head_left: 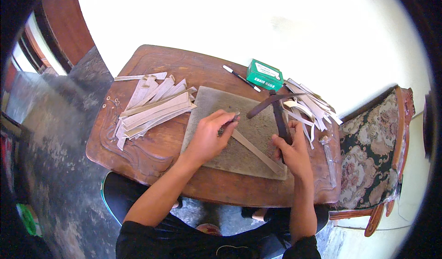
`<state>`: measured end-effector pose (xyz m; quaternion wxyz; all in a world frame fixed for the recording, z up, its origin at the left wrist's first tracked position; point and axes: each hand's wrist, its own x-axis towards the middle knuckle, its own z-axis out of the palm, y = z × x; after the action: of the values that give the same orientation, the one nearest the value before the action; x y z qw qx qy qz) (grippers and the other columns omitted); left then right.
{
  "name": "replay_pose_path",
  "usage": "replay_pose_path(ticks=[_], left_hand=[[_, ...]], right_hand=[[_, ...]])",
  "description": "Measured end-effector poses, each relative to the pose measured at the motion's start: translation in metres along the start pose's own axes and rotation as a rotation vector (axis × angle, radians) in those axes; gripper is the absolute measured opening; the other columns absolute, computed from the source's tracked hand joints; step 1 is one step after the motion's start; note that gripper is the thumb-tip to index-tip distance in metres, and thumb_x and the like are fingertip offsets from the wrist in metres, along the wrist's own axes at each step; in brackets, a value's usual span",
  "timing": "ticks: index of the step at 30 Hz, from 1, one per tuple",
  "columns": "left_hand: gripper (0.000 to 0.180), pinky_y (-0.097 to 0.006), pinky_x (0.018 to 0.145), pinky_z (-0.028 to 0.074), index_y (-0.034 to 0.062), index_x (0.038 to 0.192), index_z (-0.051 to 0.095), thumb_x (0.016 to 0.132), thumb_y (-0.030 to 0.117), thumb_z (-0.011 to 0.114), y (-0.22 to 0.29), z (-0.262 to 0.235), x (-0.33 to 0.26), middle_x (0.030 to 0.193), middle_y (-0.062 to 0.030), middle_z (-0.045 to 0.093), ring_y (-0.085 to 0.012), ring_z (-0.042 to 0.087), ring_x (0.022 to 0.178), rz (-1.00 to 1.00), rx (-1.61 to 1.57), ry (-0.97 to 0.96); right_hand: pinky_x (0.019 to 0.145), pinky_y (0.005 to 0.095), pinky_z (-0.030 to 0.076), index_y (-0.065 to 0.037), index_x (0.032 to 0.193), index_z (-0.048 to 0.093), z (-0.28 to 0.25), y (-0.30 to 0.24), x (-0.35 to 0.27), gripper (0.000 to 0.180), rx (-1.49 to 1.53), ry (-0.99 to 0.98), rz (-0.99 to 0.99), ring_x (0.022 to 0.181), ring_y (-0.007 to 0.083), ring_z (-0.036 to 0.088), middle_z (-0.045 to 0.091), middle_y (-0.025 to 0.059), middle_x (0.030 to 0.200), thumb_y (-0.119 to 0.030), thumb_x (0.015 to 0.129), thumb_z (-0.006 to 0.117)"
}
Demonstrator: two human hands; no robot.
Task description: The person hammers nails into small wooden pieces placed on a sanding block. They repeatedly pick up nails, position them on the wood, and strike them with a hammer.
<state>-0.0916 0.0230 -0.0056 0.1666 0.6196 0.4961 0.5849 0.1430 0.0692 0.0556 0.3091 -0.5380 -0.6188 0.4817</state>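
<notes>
My left hand [208, 137] is closed round a short dark metal tool [227, 126], held tilted over the upper end of a narrow pale strip [258, 152]. Fingers cover part of this tool, so its exact kind is unclear. The strip lies slantwise on a flat grey-brown slab [212, 103]. In my right hand [296, 152] is the dark handle of a hammer [280, 116]. Its long, curved head is raised over the slab's right side, apart from the metal tool.
Left of the slab lies a pile of pale strips [156, 109]; more strips [311, 104] lie at the right. A green box [264, 75] and a marker pen [241, 78] are at the back of the carved wooden table [184, 65]. A patterned chair [373, 151] stands at the right.
</notes>
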Motion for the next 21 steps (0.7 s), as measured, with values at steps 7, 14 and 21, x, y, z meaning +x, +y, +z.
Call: replay_pose_path(ticks=[7, 14, 21], left_hand=[[0.017, -0.033, 0.073, 0.055, -0.0014, 0.106, 0.071, 0.089, -0.001, 0.07, 0.006, 0.002, 0.002, 0.094, -0.0147, 0.071, -0.025, 0.07, 0.082, -0.055, -0.022, -0.017], [0.018, -0.034, 0.075, 0.055, -0.0019, 0.106, 0.071, 0.088, -0.002, 0.07, 0.002, 0.001, 0.001, 0.096, -0.0153, 0.072, -0.0262, 0.071, 0.085, -0.036, 0.015, -0.012], [0.018, -0.034, 0.077, 0.055, -0.002, 0.108, 0.071, 0.09, -0.002, 0.07, 0.006, 0.0, 0.002, 0.098, -0.0153, 0.072, -0.025, 0.071, 0.087, -0.09, -0.003, -0.043]], right_hand=[[0.06, 0.0336, 0.044, -0.006, 0.12, 0.057, 0.0, -0.032, -0.014, 0.027, -0.092, 0.088, -0.173, 0.065, 0.0152, 0.052, 0.055, 0.0046, 0.075, -0.024, 0.101, 0.063], [0.071, 0.0449, 0.052, -0.003, 0.126, 0.055, 0.015, -0.076, -0.032, 0.031, -0.491, 0.02, -0.488, 0.086, 0.0447, 0.069, 0.068, 0.0253, 0.091, -0.017, 0.099, 0.063], [0.07, 0.0473, 0.052, -0.003, 0.127, 0.056, 0.019, -0.086, -0.027, 0.032, -0.523, 0.03, -0.578, 0.086, 0.0472, 0.068, 0.068, 0.026, 0.093, -0.016, 0.098, 0.063]])
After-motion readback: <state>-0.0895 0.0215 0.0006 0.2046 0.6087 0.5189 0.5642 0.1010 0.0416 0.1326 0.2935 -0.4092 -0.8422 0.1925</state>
